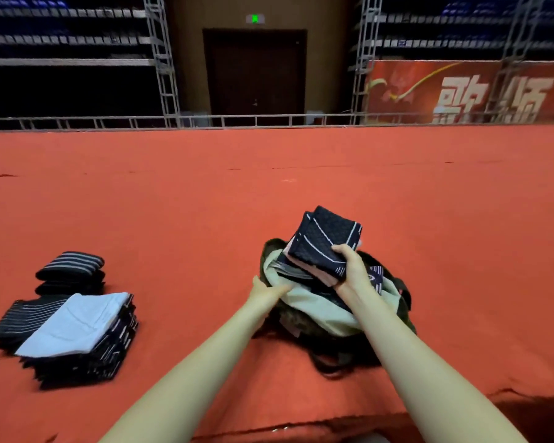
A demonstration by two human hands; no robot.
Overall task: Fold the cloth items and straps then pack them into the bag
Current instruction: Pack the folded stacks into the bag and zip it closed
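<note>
A dark bag [394, 302] with a pale green lining lies open on the red carpet, right of centre. My right hand [349, 266] grips a stack of folded dark navy cloths [323, 241] with white lines, held just above the bag's mouth. More dark cloth shows inside the bag. My left hand [266, 292] holds the bag's left rim, fingers tucked into the lining. At the left lies a pile of folded dark striped cloths [77, 353] with a white folded cloth [77, 321] on top. Behind it sit folded striped straps [71, 270].
The red carpet [269, 187] stretches wide ahead and ends at a low metal railing [269, 119]. Beyond are truss towers, a dark door and a red banner at the right. A dark carpet edge runs along the bottom right.
</note>
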